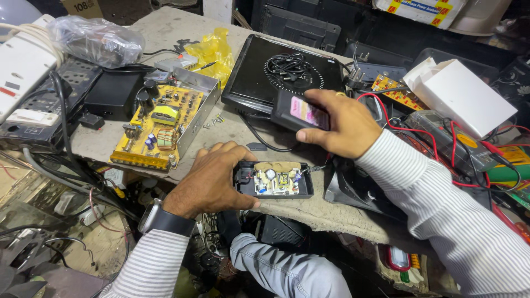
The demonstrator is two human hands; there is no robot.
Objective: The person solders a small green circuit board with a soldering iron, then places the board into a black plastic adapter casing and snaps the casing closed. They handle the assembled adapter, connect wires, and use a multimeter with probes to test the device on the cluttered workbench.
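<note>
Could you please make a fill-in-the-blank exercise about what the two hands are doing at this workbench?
1. The left hand holds the open black adapter case, in which a small ____ board is visible.
2. The right hand holds the black cover, which has a ____ label.
3. The large yellow circuit board lies to the ____ of both hands.
4. A wristwatch is on the ____ wrist.

Missing words: circuit; pink; left; left

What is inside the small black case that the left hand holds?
Inside the small black case lies a circuit board with small parts. The left hand covers the case's left end, so that part cannot be seen.
</note>
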